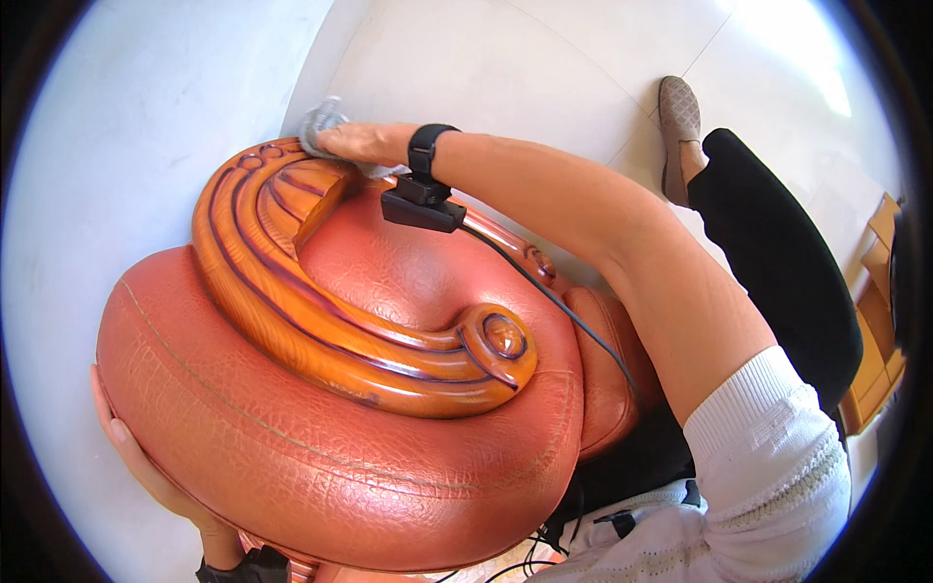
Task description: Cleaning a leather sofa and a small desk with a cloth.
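A red leather armrest or backrest of a sofa (350, 452), thickly padded and stitched, fills the middle of the view. Carved, glossy wooden trim (328, 350) curves over it and ends in a round scroll. My right hand (357, 141) reaches to the trim's far end, holding a grey-white cloth (321, 127) against the wood there. The cloth is slightly blurred. At the lower left, my left hand (149, 470) lies against the outer side of the padded leather. Part of it is hidden behind the leather, so its grip does not show.
A pale wall (153, 131) stands close on the left, beside light floor tiles (496, 80). My shoe (678, 116) is at the upper right. A black cable (547, 295) runs from the device on my right wrist across the leather. Wooden furniture (875, 364) stands at the far right.
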`<state>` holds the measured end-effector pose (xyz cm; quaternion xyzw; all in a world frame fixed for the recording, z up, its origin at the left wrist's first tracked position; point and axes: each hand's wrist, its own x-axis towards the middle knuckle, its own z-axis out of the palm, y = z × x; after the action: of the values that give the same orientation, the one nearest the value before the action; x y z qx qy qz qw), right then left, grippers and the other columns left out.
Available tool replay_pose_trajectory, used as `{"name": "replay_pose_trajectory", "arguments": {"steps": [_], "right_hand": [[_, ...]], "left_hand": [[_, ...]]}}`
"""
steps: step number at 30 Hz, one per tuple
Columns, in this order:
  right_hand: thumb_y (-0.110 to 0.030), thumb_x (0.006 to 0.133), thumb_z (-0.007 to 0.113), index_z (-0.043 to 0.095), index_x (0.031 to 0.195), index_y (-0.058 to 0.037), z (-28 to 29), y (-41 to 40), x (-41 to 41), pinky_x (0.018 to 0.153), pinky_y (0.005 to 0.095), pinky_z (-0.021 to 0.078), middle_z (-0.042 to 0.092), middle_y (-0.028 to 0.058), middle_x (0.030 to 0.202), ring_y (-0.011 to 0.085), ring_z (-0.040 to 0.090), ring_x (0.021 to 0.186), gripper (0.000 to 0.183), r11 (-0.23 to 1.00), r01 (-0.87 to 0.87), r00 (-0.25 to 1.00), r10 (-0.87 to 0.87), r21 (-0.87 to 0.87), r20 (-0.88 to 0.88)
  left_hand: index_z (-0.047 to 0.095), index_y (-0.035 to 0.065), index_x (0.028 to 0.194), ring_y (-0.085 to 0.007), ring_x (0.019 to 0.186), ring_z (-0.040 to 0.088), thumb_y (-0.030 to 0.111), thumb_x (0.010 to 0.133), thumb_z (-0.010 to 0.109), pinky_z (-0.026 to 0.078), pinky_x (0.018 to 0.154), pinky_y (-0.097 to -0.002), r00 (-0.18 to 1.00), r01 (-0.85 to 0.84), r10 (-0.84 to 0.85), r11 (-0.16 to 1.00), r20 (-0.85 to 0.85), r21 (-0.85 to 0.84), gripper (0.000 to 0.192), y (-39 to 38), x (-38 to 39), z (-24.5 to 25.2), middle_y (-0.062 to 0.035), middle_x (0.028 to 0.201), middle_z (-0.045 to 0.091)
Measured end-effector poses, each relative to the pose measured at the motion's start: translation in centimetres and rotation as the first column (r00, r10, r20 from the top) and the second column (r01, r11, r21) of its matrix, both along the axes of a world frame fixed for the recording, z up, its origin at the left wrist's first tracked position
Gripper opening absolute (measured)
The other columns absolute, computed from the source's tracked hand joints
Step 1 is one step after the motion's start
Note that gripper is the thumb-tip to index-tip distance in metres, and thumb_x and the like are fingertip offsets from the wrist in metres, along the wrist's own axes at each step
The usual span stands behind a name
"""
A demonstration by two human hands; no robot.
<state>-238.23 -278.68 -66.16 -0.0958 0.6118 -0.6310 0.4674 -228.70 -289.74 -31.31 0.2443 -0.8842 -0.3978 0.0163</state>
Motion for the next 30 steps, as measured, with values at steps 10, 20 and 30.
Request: {"name": "replay_pose_trajectory", "arguments": {"steps": [10,20,30], "right_hand": [[-0.032,0.090,0.039,0.053,0.089,0.0030,5.5,-1.7,-0.2,0.076,0.0396,0.0442,0.057,0.0189,0.089,0.0335,0.055,0.083,0.038,0.938,-0.076,0.303,-0.301,-0.337,-0.904],[-0.025,0.096,0.033,0.048,0.090,0.0029,13.2,8.9,7.6,0.083,0.0402,0.0407,0.042,0.0194,0.100,0.0315,0.046,0.097,0.033,0.866,-0.383,0.637,-0.003,-0.321,-0.771],[-0.010,0.081,0.052,0.042,0.096,0.0045,14.6,19.1,15.8,0.086,0.0388,0.0420,0.044,0.0204,0.105,0.0321,0.048,0.099,0.023,0.805,-0.573,0.634,0.317,-0.152,-0.705]], "left_hand": [[0.028,-0.0015,0.138,-0.0266,0.130,0.032,0.035,0.096,0.026,0.023,0.108,-0.0401,0.999,0.029,-0.029,1.000,-0.032,-0.003,0.056,-1.8,0.4,0.2,-0.0151,0.141,0.033],[0.031,-0.0031,0.137,-0.0231,0.127,0.036,0.029,0.096,0.028,0.029,0.105,-0.0348,0.997,0.079,-0.081,0.993,-0.013,-0.090,0.052,-1.3,0.1,0.4,-0.0144,0.139,0.036],[0.029,-0.0040,0.137,-0.0242,0.129,0.033,0.030,0.097,0.029,0.026,0.107,-0.0365,0.992,0.129,-0.128,0.984,0.018,-0.125,0.053,-2.2,0.1,0.5,-0.0146,0.141,0.033]]}}
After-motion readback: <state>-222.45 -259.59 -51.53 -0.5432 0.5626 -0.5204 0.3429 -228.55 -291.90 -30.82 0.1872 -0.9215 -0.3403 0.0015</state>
